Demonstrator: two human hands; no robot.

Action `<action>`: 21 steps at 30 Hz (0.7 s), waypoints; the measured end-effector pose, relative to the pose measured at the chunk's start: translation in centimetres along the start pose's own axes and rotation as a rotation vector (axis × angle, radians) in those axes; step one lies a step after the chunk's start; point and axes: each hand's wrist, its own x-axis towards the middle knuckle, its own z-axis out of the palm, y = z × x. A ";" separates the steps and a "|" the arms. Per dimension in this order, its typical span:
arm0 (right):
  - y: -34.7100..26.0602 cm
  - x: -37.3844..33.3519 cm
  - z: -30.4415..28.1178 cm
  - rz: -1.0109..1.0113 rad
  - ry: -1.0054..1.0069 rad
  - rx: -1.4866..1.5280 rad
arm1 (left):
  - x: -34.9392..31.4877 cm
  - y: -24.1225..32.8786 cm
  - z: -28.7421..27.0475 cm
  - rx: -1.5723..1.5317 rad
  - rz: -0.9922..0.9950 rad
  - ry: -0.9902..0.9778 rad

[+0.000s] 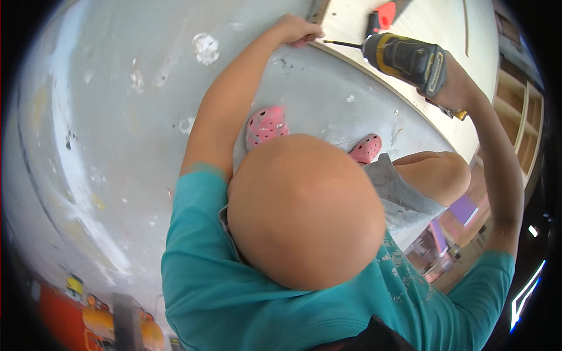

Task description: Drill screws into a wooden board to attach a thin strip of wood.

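Note:
My right hand (pixel 459 86) grips a black and yellow cordless drill (pixel 404 58). Its long thin bit points left, with the tip close to the fingers of my left hand (pixel 297 30). Those fingers are pinched together at the near left corner of a pale wooden panel (pixel 471 73); whatever lies between them is too small to make out. The drill is above the panel's near edge, and whether the bit touches anything cannot be told.
A red and black tool (pixel 384 16) lies on the panel. My bent knee (pixel 304 210) fills the middle, above pink clogs (pixel 267 126) on a paint-spotted grey floor (pixel 129 146). Wooden shelving (pixel 518 111) stands at right; orange and yellow equipment (pixel 96 322) is at lower left.

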 end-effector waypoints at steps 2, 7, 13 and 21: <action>2.6 -2.6 -1.5 0.167 -0.143 0.268 | -0.8 3.1 1.9 0.223 0.058 0.218; 15.5 -15.4 -1.3 0.141 0.261 0.346 | -0.3 15.9 12.4 0.550 0.899 0.805; 28.8 -32.0 3.0 0.421 0.484 0.616 | 10.9 35.1 37.4 0.609 1.082 0.052; 38.0 -48.9 9.7 0.820 0.618 1.090 | 29.1 37.5 76.7 1.577 0.990 -0.540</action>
